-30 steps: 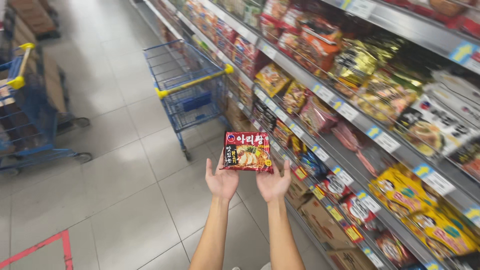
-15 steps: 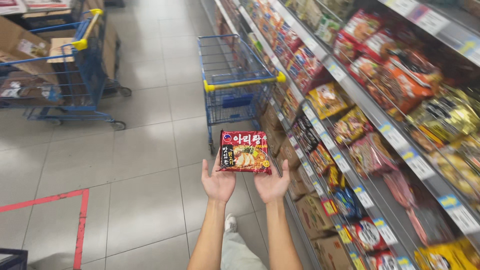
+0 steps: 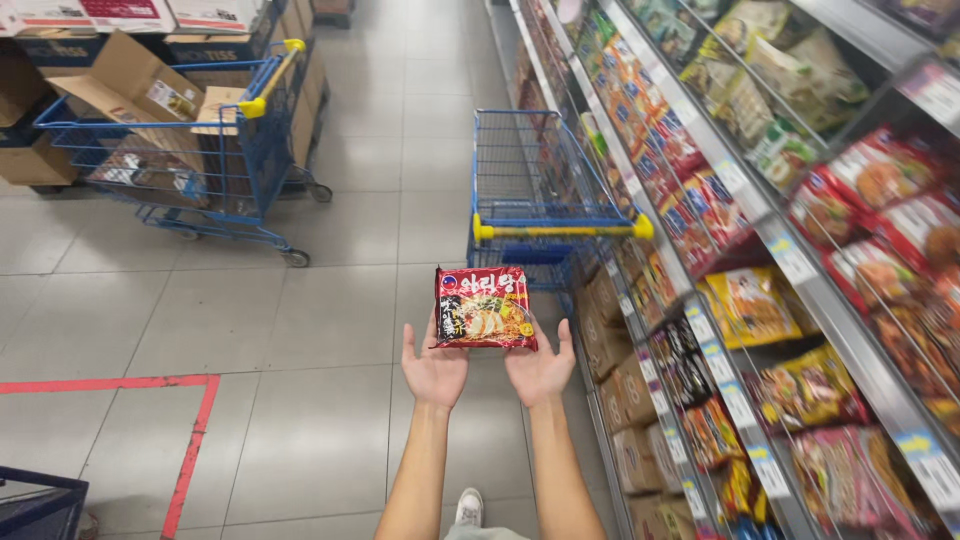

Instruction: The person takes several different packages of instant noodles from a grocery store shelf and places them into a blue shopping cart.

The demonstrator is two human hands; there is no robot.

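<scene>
Red noodle packet (image 3: 484,308) at frame centre, resting on fingertips of both upturned palms. Left hand (image 3: 435,368) and right hand (image 3: 540,366) open, grip loose, supporting packet's lower edge. Blue trolley (image 3: 545,195) just beyond; shelves (image 3: 790,260) at right.

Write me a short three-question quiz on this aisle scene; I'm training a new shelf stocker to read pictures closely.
1. True or false: the red noodle packet is held up by the left hand and the right hand together.
2. Which stands straight ahead of the packet? A) a blue cart with a yellow handle B) a ladder C) a checkout counter
3. Fill in: the cart at the far left is loaded with flattened ______ boxes.

Key
1. True: both palms are open under its lower edge, one at each side.
2. A: it stands beside the shelves on the right.
3. Cardboard.
</scene>
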